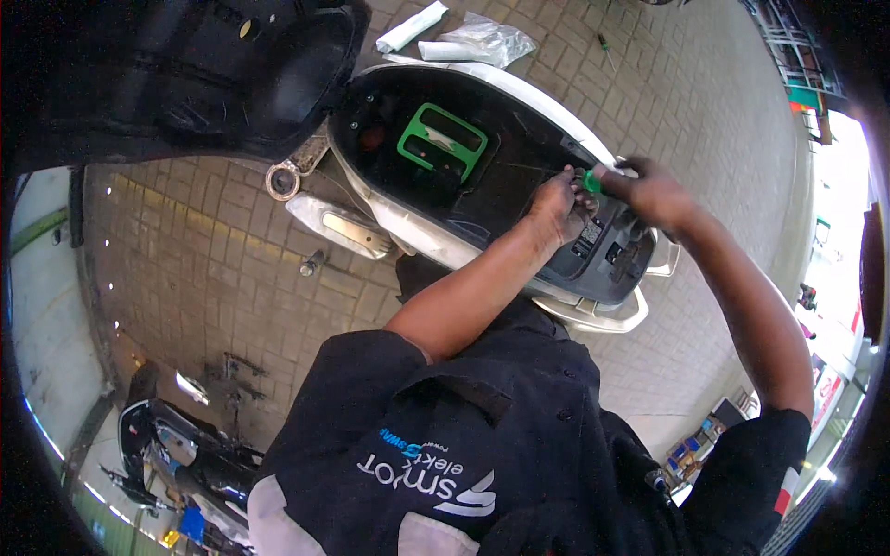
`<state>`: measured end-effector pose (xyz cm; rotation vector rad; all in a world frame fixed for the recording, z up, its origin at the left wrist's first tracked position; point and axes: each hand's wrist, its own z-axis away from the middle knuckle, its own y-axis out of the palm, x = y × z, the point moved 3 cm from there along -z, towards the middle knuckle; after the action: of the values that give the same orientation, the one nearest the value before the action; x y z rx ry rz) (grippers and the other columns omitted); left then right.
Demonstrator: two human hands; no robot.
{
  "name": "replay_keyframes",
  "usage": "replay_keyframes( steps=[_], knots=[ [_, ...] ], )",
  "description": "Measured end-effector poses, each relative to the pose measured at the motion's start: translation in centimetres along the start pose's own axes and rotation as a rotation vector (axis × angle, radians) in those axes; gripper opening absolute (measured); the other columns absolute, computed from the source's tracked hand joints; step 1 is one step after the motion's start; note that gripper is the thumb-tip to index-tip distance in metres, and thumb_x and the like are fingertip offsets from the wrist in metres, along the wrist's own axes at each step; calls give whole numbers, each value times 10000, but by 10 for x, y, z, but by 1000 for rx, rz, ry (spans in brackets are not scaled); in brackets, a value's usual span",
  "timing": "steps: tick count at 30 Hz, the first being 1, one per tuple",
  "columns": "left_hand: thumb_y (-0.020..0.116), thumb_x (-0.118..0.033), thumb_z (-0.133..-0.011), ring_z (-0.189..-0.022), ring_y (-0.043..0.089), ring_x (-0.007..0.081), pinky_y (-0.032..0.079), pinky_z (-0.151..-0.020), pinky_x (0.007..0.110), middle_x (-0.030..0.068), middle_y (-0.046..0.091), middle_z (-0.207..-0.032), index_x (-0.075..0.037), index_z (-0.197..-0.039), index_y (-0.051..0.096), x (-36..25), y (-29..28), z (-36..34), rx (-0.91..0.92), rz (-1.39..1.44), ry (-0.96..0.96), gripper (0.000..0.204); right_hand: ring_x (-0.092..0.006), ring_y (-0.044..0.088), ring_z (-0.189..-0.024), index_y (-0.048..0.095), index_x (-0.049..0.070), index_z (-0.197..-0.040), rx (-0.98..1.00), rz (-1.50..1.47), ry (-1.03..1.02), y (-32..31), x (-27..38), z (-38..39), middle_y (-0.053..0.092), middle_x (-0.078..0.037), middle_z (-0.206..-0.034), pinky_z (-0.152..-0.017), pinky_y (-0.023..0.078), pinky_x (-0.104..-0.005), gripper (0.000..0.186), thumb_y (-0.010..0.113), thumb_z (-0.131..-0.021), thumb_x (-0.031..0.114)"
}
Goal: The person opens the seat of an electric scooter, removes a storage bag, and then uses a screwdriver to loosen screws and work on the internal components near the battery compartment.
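Observation:
Over the open black under-seat compartment (371,157) of a white scooter, both hands meet at its right side. My right hand (654,195) is closed on a small green-handled tool (592,182), probably a screwdriver. My left hand (556,208) has its fingers curled at the front of that tool; what they pinch is too small to make out. A green plastic bracket (440,139) lies inside the compartment, and the raised black seat (195,83) is at the upper left.
Wrapped white parcels (411,26) and a loose screwdriver (604,51) lie on the paved floor (204,241) beyond the scooter. A metal cylinder (311,263) stands left of it. Another dark scooter (185,454) is at the lower left, and shelving with boxes (705,440) at the lower right.

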<state>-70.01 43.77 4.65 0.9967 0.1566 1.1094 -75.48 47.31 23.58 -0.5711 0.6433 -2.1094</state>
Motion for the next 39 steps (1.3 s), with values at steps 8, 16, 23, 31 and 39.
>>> replay_keyframes(
  steps=[8,16,23,31,39],
  knots=[
    [385,-304,-1033,-560,404,121,387,-536,277,-16,408,-617,-108,-757,512,-2,9,24,-3,-23,38,362,-332,647,-965,596,20,-1146,-190,1254,-1026,24,9,12,652,-195,-1055,-834,505,-451,394,629,-855,284],
    [383,-313,-1034,-536,400,132,386,-545,277,-4,411,-590,-103,-747,499,-1,2,11,-36,-32,1,373,-311,650,-885,605,91,-1132,-29,660,-437,-1,-9,3,596,-149,-965,-777,519,-441,290,551,-852,144],
    [383,-282,-1034,-537,395,126,390,-556,274,-17,394,-589,-119,-753,491,1,1,8,78,57,-7,342,-367,633,-925,600,100,-1137,-96,575,-434,-9,1,6,599,-177,-969,-780,508,-474,287,532,-862,148],
    [403,-260,-1030,-509,391,106,379,-515,268,-47,390,-580,-129,-843,507,-2,2,1,119,69,2,251,-417,603,-1057,567,49,-1196,-179,1233,-1095,5,-3,22,575,-276,-1186,-865,488,-470,386,553,-927,325],
    [392,-285,-1033,-537,403,125,413,-562,275,-24,396,-599,-129,-791,493,0,1,8,162,70,-102,305,-380,596,-982,588,32,-1204,45,293,-172,0,-22,-7,574,-231,-1191,-837,493,-410,411,638,-877,276]
  ],
)
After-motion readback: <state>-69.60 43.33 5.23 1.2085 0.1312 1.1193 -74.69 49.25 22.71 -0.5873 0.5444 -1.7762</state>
